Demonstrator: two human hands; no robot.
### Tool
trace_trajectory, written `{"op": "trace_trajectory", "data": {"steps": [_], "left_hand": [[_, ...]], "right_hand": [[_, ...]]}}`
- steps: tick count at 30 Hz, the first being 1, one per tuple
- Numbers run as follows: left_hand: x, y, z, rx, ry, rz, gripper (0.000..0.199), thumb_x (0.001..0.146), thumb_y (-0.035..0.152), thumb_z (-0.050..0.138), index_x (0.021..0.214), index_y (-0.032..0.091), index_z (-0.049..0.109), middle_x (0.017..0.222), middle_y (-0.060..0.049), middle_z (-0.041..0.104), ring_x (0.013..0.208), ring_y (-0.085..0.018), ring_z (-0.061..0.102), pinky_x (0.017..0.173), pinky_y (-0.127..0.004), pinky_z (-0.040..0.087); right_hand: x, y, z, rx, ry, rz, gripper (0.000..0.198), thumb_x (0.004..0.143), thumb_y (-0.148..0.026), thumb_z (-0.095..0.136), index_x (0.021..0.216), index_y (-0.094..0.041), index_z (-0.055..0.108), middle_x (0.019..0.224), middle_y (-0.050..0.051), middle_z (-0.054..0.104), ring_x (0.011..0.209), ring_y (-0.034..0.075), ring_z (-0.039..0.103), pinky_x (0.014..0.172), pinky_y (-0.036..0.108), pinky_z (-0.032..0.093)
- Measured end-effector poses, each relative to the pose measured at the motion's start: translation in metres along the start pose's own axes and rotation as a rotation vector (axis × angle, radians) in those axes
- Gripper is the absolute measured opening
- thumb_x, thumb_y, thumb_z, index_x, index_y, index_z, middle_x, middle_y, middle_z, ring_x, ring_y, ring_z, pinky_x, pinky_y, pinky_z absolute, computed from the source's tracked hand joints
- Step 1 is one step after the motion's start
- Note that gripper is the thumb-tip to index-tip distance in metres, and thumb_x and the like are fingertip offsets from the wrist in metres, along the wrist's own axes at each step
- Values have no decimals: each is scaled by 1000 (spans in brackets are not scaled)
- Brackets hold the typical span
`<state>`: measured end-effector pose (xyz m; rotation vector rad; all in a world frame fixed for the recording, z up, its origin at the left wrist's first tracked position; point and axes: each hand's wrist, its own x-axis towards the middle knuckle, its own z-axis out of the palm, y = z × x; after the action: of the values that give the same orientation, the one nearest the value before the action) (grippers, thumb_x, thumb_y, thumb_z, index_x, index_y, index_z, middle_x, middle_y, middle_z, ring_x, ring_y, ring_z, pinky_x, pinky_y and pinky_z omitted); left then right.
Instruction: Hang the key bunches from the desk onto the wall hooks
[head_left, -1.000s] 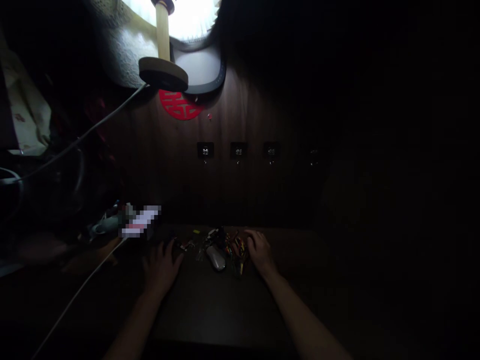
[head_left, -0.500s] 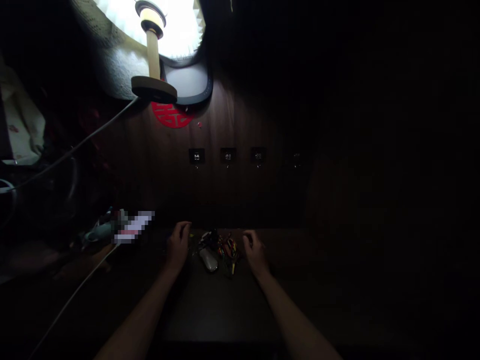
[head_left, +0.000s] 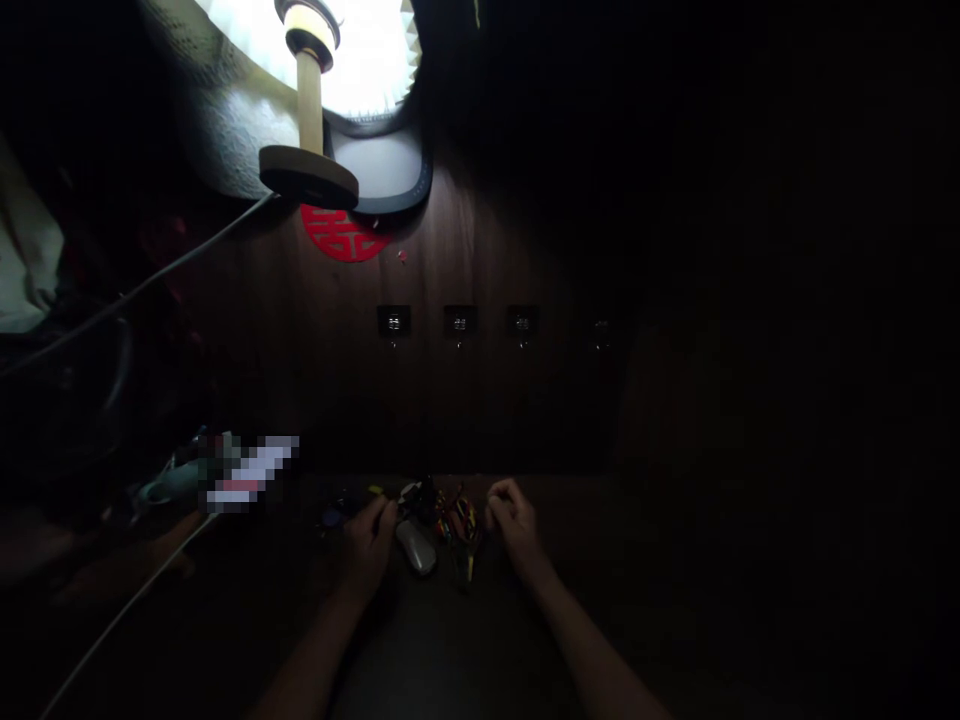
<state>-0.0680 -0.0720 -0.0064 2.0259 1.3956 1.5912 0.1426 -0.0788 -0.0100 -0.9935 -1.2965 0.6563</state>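
In dim light, my left hand (head_left: 367, 535) is at the left end of a small pile of things, fingers curled and thumb close to them. What it pinches, if anything, is too dark to make out. Just right of it lies a smooth grey object shaped like a computer mouse (head_left: 417, 547). A tangle of coloured cords (head_left: 459, 525), with red, yellow and dark strands, sits between my hands. My right hand (head_left: 517, 520) is right of the tangle, its fingers bent in and thumb against them. Anything within that grip is hidden.
A bright lamp with a wooden stem (head_left: 309, 105) stands at the upper left, trailing a white cable (head_left: 202, 250). Behind are a red paper cut-out (head_left: 341, 235) and several dark square plates (head_left: 460, 322). At left, another person's hand (head_left: 176, 548) is near a pixelated pale object (head_left: 251, 475).
My left hand has moved right and nearer, towards the pile, and its fingers have drawn together. My right hand's fingers have curled in. The whole view has shifted slightly.
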Motion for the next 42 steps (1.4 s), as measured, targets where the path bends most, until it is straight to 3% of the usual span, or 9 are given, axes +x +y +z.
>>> {"op": "trace_trajectory", "data": {"steps": [5,12,20,29,32,35,37,39,42], "left_hand": [[-3,3,-1,-113,18,-41,45,82,53,33,54,19,44,51,3,45,51,-12,45,47,-21,33],[-3,-3,-3,-278,30,-116,55,78,67,26,50,20,33,47,5,31,45,-10,32,44,-22,27],[16,-13,-7,-494,-123,-482,72,67,76,-11,41,22,29,35,4,22,33,-9,22,35,-22,16],[16,-14,-5,-497,-124,-470,72,68,76,-9,41,22,30,33,4,22,30,-8,22,32,-21,15],[17,-16,-6,-547,-84,-514,73,68,76,-6,43,21,34,33,5,24,29,-7,21,31,-20,14],[19,-18,-8,-589,47,-552,73,72,73,-2,51,19,43,37,4,34,30,-8,31,31,-19,20],[20,-21,-8,-571,162,-555,70,76,69,6,64,17,51,47,1,48,36,-10,44,34,-19,29],[21,-26,-5,-475,237,-532,55,80,61,24,82,16,56,63,-3,60,50,-13,57,40,-22,40],[20,-37,1,-238,192,-405,30,78,34,46,101,17,56,91,-8,67,83,-19,64,67,-30,51]], "right_hand": [[0,-11,-3,70,0,37,48,70,-62,50,50,-20,40,43,-5,39,43,7,35,44,21,29],[-4,-18,-9,190,-8,93,56,69,-72,42,49,-19,44,41,-4,39,38,6,31,40,21,20],[5,-7,-20,240,-69,323,71,72,-78,8,38,-21,33,31,-5,22,29,5,17,37,22,7],[6,-5,-20,148,-71,305,70,71,-78,4,39,-21,31,31,-5,23,30,6,17,36,22,9],[7,-1,-19,103,-42,292,70,72,-77,9,43,-21,38,35,-3,33,31,7,24,36,22,15],[5,2,-13,-64,-70,169,64,76,-71,21,59,-19,54,52,2,55,46,12,46,45,23,33],[1,1,-6,-264,-164,19,49,79,-61,35,77,-20,62,76,5,65,72,17,57,65,29,43],[-6,0,0,-481,-297,-105,35,80,-46,45,99,-22,63,104,7,63,100,21,54,85,35,40],[-16,-2,6,-713,-494,-170,41,81,-37,48,121,-28,52,130,5,49,123,22,38,99,42,29]]}}
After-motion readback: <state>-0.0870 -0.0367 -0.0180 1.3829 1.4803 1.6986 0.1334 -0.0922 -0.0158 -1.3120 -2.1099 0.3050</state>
